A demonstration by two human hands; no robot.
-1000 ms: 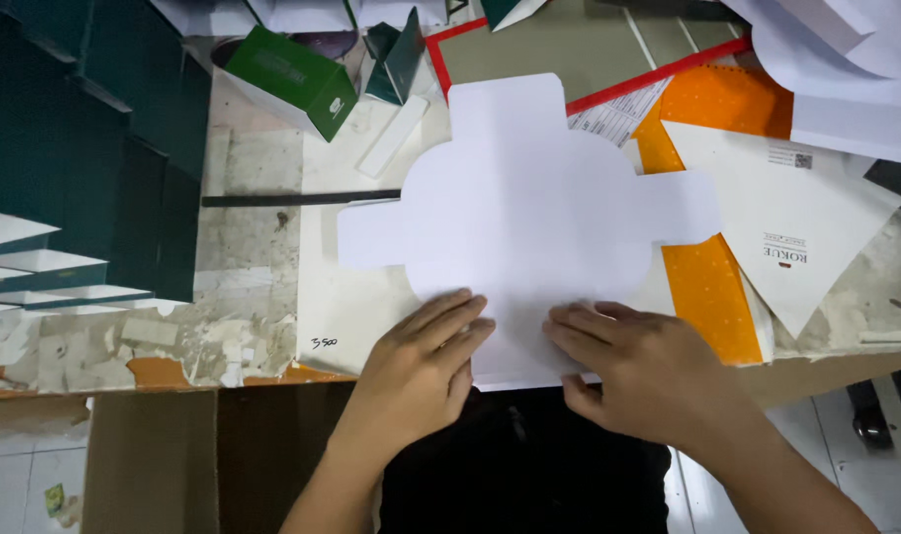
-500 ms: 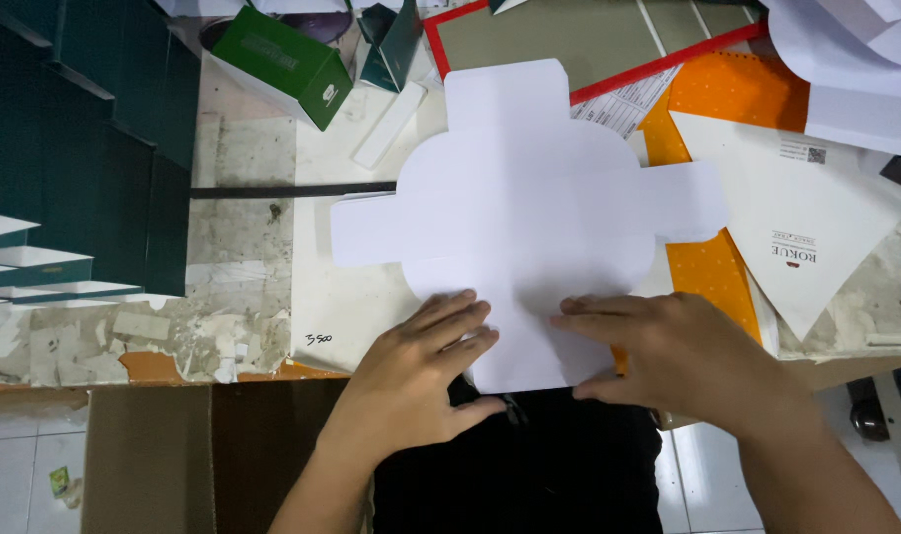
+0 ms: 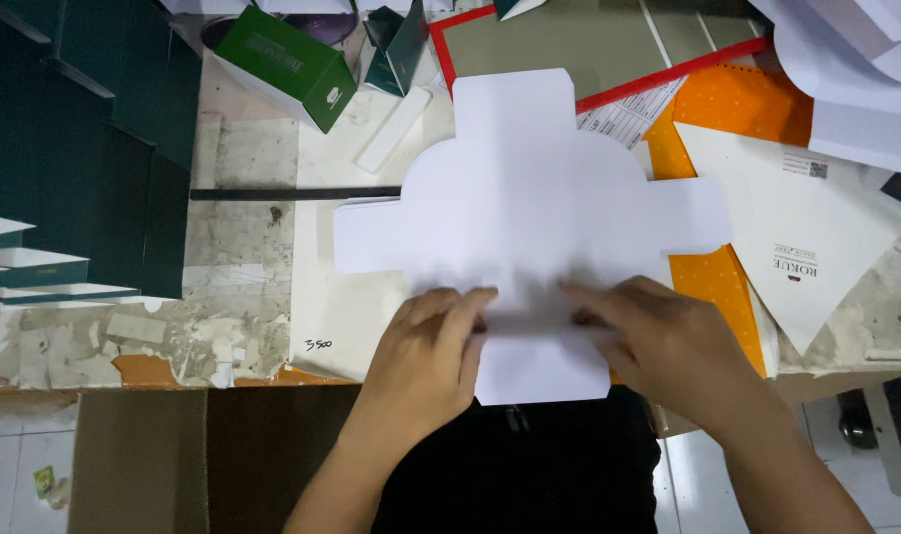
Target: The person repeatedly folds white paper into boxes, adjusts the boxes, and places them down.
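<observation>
Pressing flat, left hand [image 3: 426,351], right hand [image 3: 668,346], white card blank [image 3: 529,208]

green box [image 3: 290,65] | orange sheet [image 3: 742,104] | black ruler [image 3: 294,194] | red-edged board [image 3: 579,40]

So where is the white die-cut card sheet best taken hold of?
Probably by the near tab of the white die-cut sheet, from the table's front edge: it overhangs that edge between the left hand and right hand, while the rest lies flat.

green box [image 3: 290,64] & dark card stacks [image 3: 75,148] crowd left, bare tabletop [image 3: 238,227] btwn
</observation>
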